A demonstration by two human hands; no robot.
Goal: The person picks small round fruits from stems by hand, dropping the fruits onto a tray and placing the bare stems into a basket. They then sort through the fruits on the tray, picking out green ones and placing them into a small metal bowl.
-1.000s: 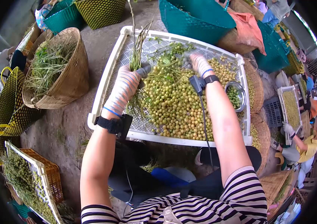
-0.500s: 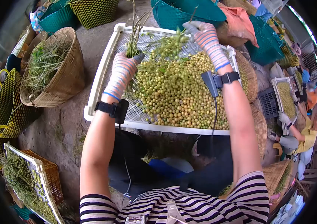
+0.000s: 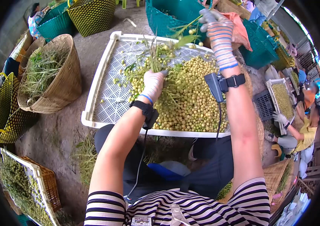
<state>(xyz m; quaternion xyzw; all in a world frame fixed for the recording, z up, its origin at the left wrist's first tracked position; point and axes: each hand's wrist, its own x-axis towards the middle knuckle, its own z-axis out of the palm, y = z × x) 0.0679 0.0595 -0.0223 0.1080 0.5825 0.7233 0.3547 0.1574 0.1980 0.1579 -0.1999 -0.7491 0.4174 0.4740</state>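
Observation:
A white mesh tray [image 3: 109, 64] lies in front of me, with many small round yellow-green fruits [image 3: 190, 101] heaped over its middle and right. My left hand [image 3: 153, 84], in a striped glove, is closed around a bunch of leafy stems [image 3: 154, 60] low over the fruits. Above the tray's far right corner, my right hand [image 3: 218, 35], also gloved, pinches the end of a sprig [image 3: 185, 28] with a few fruits and leaves hanging from it. Loose leaves and twigs lie among the fruits.
A tall wicker basket [image 3: 64, 81] of stripped stems stands to the left. Black-and-yellow woven bags [image 3: 13, 115] and teal baskets [image 3: 160, 19] surround the tray. Another fruit-filled tray [image 3: 35, 165] sits at lower left. At right, a co-worker in yellow [image 3: 308, 133] handles a tray [image 3: 282, 100].
My left hand has moved right and nearer, over the fruits, with its bunch. My right hand has moved up and right, and its sprig now hangs beyond the tray's far edge.

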